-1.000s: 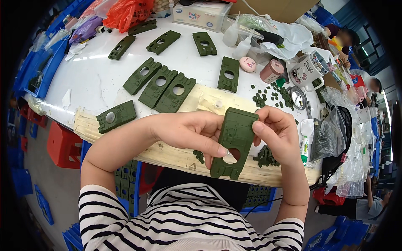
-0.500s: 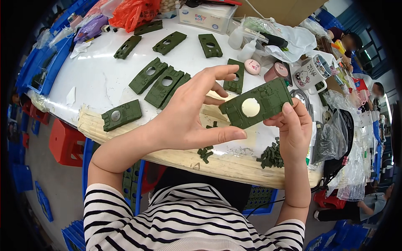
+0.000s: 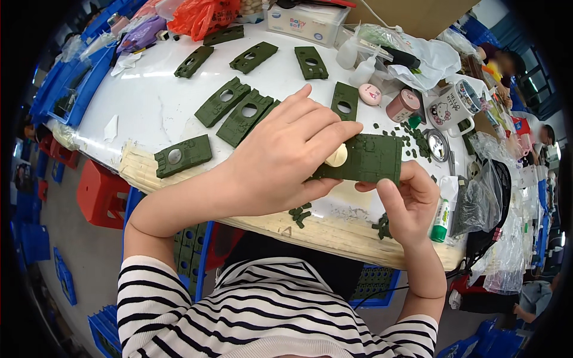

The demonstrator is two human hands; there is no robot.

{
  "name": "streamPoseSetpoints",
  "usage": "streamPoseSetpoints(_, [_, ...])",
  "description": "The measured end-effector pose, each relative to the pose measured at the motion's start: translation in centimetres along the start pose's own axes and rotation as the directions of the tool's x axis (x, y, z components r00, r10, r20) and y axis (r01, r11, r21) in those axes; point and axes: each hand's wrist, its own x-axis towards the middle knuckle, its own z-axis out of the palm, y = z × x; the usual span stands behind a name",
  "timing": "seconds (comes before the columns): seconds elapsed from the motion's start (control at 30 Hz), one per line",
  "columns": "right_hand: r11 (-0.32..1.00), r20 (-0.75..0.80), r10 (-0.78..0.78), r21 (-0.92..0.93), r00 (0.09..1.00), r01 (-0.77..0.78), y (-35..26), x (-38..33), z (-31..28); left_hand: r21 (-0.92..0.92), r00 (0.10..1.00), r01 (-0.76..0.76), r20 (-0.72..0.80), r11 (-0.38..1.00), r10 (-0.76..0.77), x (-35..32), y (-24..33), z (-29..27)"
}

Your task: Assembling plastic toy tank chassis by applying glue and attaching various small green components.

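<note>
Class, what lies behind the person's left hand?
Behind the left hand, the held green part shows its right end; its left end is mostly covered. A sliver of another green part shows on the table, the rest hidden.

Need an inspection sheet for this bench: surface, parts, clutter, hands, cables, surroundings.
Surface: white table, scuffed toward its pale front edge.
Parts: one green hull in hand; other hulls lie on the table; small green pieces in loose piles.
Clutter: red plastic bag, squeeze bottles, pink jar, white mug along the far and right sides.
Hands: right hand holds the hull's near right corner; left hand covers its left end, grip unclear.
Cables: white cable at the back; black cables at the right front corner.
Surroundings: red stool left; blue bin below the table; people at right.
</note>
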Motion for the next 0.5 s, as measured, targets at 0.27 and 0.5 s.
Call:
streamPoseSetpoints(0.27, [0.977,-0.009,-0.052,-0.207,0.999,0.049,-0.8,0.8,-0.2,0.654,0.975,0.070,0.116,0.753,-0.191,-4.9,-7.7,-11.5])
streamPoseSetpoints(0.5, [0.962,-0.036,-0.015,-0.273,0.999,0.004,-0.5,0.5,0.1,0.757,0.898,-0.049,0.319,0.652,-0.303,-7.6,-16.4,-12.1])
